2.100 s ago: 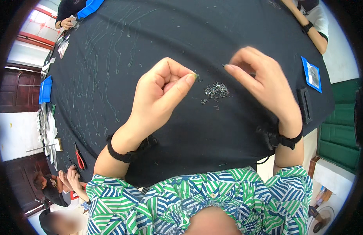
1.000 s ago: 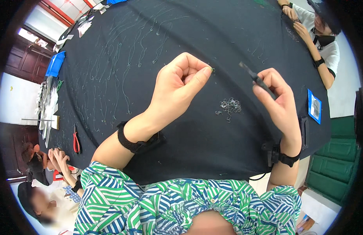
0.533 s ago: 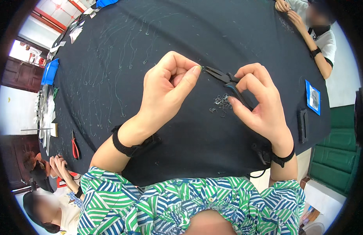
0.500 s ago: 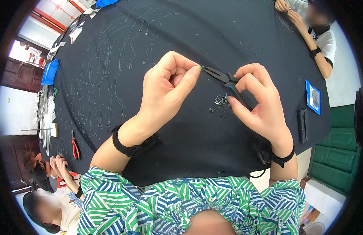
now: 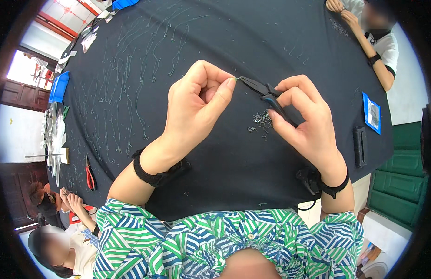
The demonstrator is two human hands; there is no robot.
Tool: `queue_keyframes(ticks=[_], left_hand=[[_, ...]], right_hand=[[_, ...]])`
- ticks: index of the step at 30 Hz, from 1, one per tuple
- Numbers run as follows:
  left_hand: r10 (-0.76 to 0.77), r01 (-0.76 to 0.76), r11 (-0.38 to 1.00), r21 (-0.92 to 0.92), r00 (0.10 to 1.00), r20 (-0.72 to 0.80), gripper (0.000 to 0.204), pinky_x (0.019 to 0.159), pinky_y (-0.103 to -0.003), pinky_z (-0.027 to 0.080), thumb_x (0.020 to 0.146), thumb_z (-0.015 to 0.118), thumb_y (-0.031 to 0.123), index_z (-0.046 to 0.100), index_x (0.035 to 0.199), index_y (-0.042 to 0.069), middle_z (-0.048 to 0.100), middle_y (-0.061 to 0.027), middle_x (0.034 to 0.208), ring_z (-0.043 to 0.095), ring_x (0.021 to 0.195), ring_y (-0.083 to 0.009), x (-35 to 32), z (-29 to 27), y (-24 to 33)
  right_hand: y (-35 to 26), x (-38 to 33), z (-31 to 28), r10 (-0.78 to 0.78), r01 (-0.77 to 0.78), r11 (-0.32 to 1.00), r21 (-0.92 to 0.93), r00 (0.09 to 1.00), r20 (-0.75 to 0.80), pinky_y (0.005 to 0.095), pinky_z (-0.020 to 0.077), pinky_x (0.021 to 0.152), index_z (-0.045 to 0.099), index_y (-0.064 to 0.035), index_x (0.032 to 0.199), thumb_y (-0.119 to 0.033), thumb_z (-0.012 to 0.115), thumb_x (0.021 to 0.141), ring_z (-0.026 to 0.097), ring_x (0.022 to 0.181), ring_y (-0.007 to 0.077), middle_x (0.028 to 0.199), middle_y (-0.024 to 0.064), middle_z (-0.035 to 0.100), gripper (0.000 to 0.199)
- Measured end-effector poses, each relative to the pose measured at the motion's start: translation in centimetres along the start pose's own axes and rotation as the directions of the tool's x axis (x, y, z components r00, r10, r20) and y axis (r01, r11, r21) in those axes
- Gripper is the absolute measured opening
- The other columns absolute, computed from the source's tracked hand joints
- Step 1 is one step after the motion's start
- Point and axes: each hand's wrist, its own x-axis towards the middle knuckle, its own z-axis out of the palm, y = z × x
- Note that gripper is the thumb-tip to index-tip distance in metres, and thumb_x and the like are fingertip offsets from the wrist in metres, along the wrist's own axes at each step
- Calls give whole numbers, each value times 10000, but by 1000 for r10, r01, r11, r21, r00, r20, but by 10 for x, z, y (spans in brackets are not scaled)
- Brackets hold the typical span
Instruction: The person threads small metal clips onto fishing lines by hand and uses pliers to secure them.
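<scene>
Between the thumb and forefinger of my left hand [image 5: 197, 100], a short bit of thin green line [image 5: 236, 78] is pinched. Black pliers [image 5: 255, 86] with blue on the handles sit in my right hand [image 5: 311, 121], fingers around the grips. The jaw tips meet the line just right of my left fingertips; whether they bite on it or on something tiny there is too small to tell. Below the pliers, a small heap of metal hooks [image 5: 261, 120] lies on the black cloth [image 5: 225, 167].
Many thin green lines [image 5: 140, 109] spread across the cloth at left. Red-handled pliers [image 5: 90, 176] lie near the left edge. At right are a blue-edged packet [image 5: 372, 114] and a black case [image 5: 360, 146]. Other people sit at the far right and lower left.
The plier tips have shifted slightly up and left, and a short green stretch now shows at my fingertips. My left hand has moved barely left.
</scene>
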Motion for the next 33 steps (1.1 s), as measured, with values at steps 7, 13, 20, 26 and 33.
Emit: queue_keyframes(ticks=[7, 13, 20, 26, 33], left_hand=[[67, -63, 987, 150, 998, -16, 88, 503, -199, 347, 880, 662, 64, 595, 858, 12, 498, 35, 634, 397, 548, -30, 3, -3, 1], [137, -125, 958, 259, 990, -28, 70, 563, -211, 414, 875, 658, 53, 601, 878, 12, 537, 8, 680, 482, 601, -56, 11, -6, 0], [333, -297, 857, 421, 943, -11, 53, 702, -278, 444, 856, 659, 61, 627, 893, 41, 588, -29, 859, 554, 820, -145, 25, -24, -12], [360, -302, 874, 382, 928, -92, 56, 708, -285, 437, 849, 670, 77, 637, 884, 47, 589, -29, 900, 553, 855, -155, 30, -26, -14], [353, -290, 890, 353, 927, -128, 53, 705, -275, 439, 854, 669, 79, 641, 887, 48, 595, -27, 895, 560, 833, -139, 31, -28, -16]], right_hand=[[-3, -1, 3, 49, -48, 997, 59, 999, -6, 353, 486, 629, 537, -21, 775, -76, 714, 719, 617, 740, 270, 900, 110, 591, 193], [6, 0, -6, 53, -58, 995, -83, 997, -62, 356, 507, 658, 556, -14, 785, -107, 715, 729, 639, 782, 285, 898, 124, 606, 193], [25, 5, -32, 223, -254, 957, -143, 954, -202, 279, 456, 664, 539, 12, 785, -75, 686, 747, 564, 703, 178, 820, 87, 563, 175], [62, 1, -63, 279, -377, 885, -275, 900, -336, 263, 458, 721, 551, 31, 818, -113, 695, 788, 560, 749, 140, 852, 70, 591, 206], [102, -10, -92, 427, -580, 736, -349, 798, -425, 267, 456, 712, 613, 16, 884, -217, 700, 822, 566, 731, 130, 824, 65, 615, 256]])
